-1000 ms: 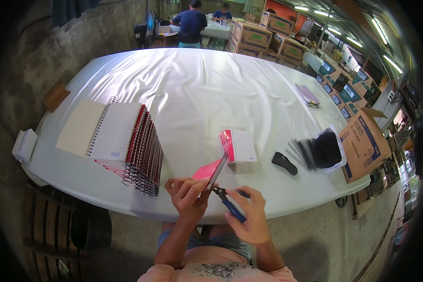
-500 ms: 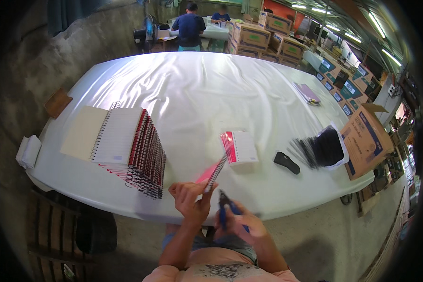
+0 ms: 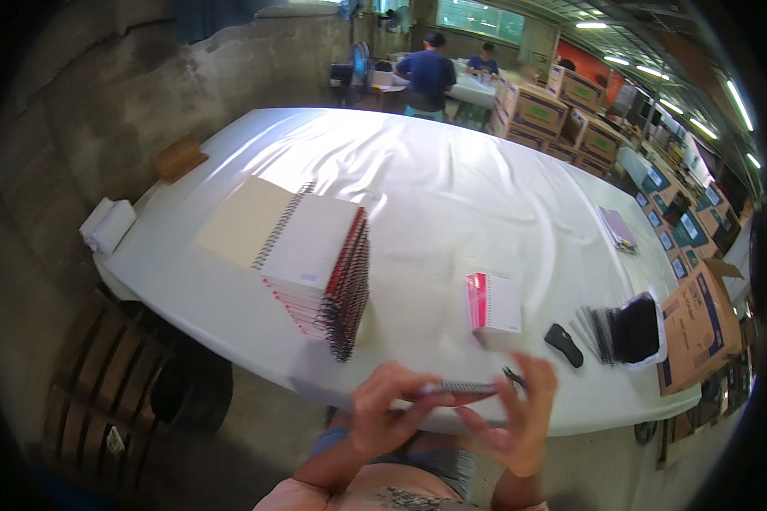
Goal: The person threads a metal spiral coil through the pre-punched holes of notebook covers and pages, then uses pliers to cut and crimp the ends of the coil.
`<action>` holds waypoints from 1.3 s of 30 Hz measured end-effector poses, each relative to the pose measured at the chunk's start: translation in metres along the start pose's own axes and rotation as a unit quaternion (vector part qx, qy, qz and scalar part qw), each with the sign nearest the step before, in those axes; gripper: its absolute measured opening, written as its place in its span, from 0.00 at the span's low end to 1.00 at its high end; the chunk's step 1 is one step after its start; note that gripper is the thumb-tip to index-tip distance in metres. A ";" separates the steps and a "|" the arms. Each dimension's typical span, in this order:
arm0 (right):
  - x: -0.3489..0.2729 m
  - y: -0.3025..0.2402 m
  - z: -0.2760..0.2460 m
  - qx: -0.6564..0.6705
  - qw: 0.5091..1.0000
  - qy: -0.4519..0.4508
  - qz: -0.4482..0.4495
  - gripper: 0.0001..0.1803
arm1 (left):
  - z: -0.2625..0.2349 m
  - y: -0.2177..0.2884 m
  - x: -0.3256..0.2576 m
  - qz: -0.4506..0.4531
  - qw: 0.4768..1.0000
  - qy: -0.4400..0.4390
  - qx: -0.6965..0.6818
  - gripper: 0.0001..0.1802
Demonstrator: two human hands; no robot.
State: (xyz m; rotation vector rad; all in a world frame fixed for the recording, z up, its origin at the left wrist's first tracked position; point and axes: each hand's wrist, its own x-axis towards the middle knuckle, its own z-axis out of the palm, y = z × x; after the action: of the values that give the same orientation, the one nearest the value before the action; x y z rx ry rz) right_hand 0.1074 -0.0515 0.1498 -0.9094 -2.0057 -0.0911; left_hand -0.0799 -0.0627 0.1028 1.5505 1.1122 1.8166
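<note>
My left hand (image 3: 390, 407) is closed on the near end of a small spiral notebook (image 3: 464, 399), held almost edge-on over the table's front edge with its coil facing up. At the notebook's other end is my right hand (image 3: 520, 417), thumb and fingers spread and somewhat blurred. Just behind those fingers show the dark jaws of a pair of cutting pliers (image 3: 513, 376); the rest is hidden. Beyond the hands lies a stack of small red-and-white notebooks (image 3: 496, 305). To the left stands a tall stack of larger spiral notebooks (image 3: 315, 243), the top one opened to lined pages.
A white-covered table (image 3: 426, 221) spans the view. On its right are a black oblong object (image 3: 564, 345), a white-lined container of black coils (image 3: 635, 330) and a cardboard box (image 3: 699, 328). A purple pad stack (image 3: 618, 230) lies farther back. Two people sit beyond, beside stacked cartons (image 3: 537, 111).
The right hand no longer grips the blue-handled pliers and has come up to the notebook. The left hand has turned the notebook from upright to nearly level. The whole view has swung left.
</note>
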 end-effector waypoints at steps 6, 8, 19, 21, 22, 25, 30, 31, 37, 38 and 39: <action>0.046 0.005 0.029 0.406 0.889 -0.051 0.204 0.41 | -0.070 0.021 0.027 0.249 0.847 0.366 0.294 0.36; 0.084 0.001 0.028 0.514 0.827 0.038 0.225 0.48 | -0.115 0.005 0.049 0.035 0.903 0.416 0.103 0.40; 0.206 -0.019 0.103 0.719 0.663 -0.022 0.209 0.25 | -0.123 -0.003 0.099 0.176 0.961 0.062 0.204 0.47; 0.218 -0.020 0.128 0.683 0.693 -0.047 0.226 0.26 | -0.120 -0.012 0.099 0.144 0.960 0.175 0.165 0.45; 0.222 -0.022 0.137 0.664 0.708 -0.050 0.234 0.26 | -0.119 -0.016 0.099 0.146 0.960 0.171 0.163 0.45; 0.217 -0.022 0.160 0.530 0.808 -0.082 0.244 0.27 | -0.113 -0.030 0.103 0.103 0.973 0.205 0.040 0.43; 0.200 -0.009 0.173 0.268 0.939 -0.125 0.173 0.31 | -0.109 -0.037 0.103 0.121 0.984 0.128 0.024 0.28; 0.200 -0.014 0.168 0.225 0.948 -0.144 0.176 0.30 | -0.112 -0.041 0.104 0.131 0.981 0.137 0.047 0.29; 0.168 0.015 0.145 0.190 0.958 -0.068 0.204 0.25 | -0.127 -0.043 0.085 0.189 0.917 0.324 0.137 0.33; 0.154 0.030 0.136 0.162 0.967 -0.051 0.190 0.24 | -0.129 -0.040 0.075 0.214 0.899 0.359 0.132 0.32; 0.138 0.049 0.124 0.136 0.967 -0.041 0.213 0.19 | -0.125 -0.032 0.067 0.332 0.874 0.345 0.081 0.31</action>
State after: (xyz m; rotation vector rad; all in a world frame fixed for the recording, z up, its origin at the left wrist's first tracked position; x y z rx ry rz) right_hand 0.0067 0.1110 0.1683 -1.1531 -1.7965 0.4581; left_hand -0.2199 -0.0240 0.1111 1.5192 1.1087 2.9793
